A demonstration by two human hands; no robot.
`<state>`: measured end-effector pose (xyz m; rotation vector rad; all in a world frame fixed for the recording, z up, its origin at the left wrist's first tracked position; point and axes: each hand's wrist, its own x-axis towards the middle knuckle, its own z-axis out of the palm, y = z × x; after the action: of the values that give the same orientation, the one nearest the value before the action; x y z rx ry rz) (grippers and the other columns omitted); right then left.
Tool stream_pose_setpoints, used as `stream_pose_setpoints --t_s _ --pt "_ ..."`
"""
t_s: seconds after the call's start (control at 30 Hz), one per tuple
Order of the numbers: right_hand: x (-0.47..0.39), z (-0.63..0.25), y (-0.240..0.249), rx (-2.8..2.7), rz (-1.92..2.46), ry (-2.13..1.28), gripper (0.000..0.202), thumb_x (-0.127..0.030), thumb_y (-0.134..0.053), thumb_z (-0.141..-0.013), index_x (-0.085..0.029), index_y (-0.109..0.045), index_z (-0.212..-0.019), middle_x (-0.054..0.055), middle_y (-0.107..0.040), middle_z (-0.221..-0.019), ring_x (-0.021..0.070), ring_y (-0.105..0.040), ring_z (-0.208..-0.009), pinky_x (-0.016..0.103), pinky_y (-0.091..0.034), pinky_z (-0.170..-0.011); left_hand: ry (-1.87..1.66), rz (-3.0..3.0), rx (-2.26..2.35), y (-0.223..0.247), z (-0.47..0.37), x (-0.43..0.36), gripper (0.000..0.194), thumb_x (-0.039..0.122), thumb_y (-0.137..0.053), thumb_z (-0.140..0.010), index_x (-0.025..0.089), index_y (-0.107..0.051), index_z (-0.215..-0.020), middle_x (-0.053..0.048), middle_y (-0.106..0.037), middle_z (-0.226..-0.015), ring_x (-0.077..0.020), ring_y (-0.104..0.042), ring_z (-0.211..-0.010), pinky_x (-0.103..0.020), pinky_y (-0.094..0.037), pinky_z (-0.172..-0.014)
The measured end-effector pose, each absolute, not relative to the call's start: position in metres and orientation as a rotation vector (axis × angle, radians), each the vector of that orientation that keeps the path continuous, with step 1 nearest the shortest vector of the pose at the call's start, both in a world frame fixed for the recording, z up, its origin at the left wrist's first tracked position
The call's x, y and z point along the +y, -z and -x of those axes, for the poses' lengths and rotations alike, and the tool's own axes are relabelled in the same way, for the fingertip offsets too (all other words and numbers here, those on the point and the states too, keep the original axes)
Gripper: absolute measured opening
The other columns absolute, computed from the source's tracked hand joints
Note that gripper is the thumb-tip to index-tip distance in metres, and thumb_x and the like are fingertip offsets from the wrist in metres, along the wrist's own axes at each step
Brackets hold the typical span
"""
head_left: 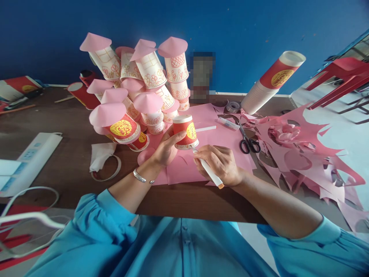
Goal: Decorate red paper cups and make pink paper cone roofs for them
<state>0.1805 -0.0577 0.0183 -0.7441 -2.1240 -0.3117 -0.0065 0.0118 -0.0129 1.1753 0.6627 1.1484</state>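
Observation:
My left hand (168, 148) is closed around a red and white paper cup (180, 129) that bears a yellow round emblem. The cup's rim faces down and towards me. In my right hand (220, 163) is a white marker (211, 173) with an orange end, its tip at the cup's lower rim. Beneath both hands lie sheets of pink paper (184, 171). Left of the cup stand several stacked cup towers (151, 73) with pink paper cones on top, many drawn with red and orange flowers and windows.
Right of my hands lie black scissors (249, 144), a glue stick (228, 123), a tape roll (233, 106) and pink paper scraps (302, 154). A tall cup stack (259, 90) leans behind them. At left are a power strip (31, 161) and white tape (105, 159).

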Motion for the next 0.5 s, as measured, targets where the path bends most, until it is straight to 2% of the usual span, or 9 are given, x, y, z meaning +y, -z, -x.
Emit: stream_pose_setpoints --t_s 0.23,0.5 --pt "-0.06 -0.1791 -0.0213 -2.111 0.795 0.216 0.013 -0.01 -0.057 -0.095 -0.021 -0.053 -0.099 -0.001 -0.069 -0.073 0.0123 -0.066 -0.058 0.024 -0.049 -0.053 -1.128 -1.087 0.622 0.0084 0.0047 0.0105 0.05 0.041 -0.076 -0.085 0.029 -0.066 -0.132 -0.005 -0.075 -0.127 -0.0337 -0.06 -0.136 -0.054 -0.041 -0.121" --pt "-0.0604 -0.1785 -0.0217 -2.09 0.821 0.13 0.012 -0.011 -0.055 -0.096 -0.022 -0.053 -0.098 -0.002 -0.068 -0.073 0.011 -0.064 -0.056 0.024 -0.046 -0.052 -1.124 -1.077 0.617 0.0053 0.0043 0.0094 0.052 0.043 -0.075 -0.084 0.026 -0.066 -0.133 -0.008 -0.074 -0.128 -0.0362 -0.059 -0.137 -0.056 -0.045 -0.118"
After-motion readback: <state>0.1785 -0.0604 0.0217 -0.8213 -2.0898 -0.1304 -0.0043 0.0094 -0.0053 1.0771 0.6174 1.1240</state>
